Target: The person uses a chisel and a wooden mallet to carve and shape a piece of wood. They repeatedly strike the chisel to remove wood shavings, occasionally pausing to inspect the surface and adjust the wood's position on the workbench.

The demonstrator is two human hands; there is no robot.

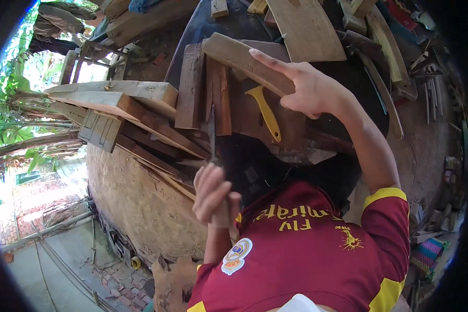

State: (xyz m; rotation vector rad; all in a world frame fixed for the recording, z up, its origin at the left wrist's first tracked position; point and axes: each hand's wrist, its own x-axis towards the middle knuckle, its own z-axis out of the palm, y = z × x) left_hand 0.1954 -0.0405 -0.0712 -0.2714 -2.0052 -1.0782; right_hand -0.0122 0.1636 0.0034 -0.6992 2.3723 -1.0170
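My left hand (211,195), blurred by motion, is closed round the near end of a slim metal tool with a long narrow blade (212,130). It looks like a chisel or a file; its handle is hidden in my fingers. Past the blade's tip stand a rough grey-brown wood block (191,86) and a reddish-brown wood piece (221,99). My right hand (309,91) grips the right end of a pale wooden block (244,58), index finger stretched along its far side, thumb on the near side. Below that block lies a yellow-handled tool (267,114), its working end partly covered.
Long timber beams (114,101) jut out to the left, stacked over a tan wall-like surface (140,197). A wide board (307,31) lies on the dark table (203,28) at the far side. More offcuts (387,47) and a curved strip (382,93) are at the right.
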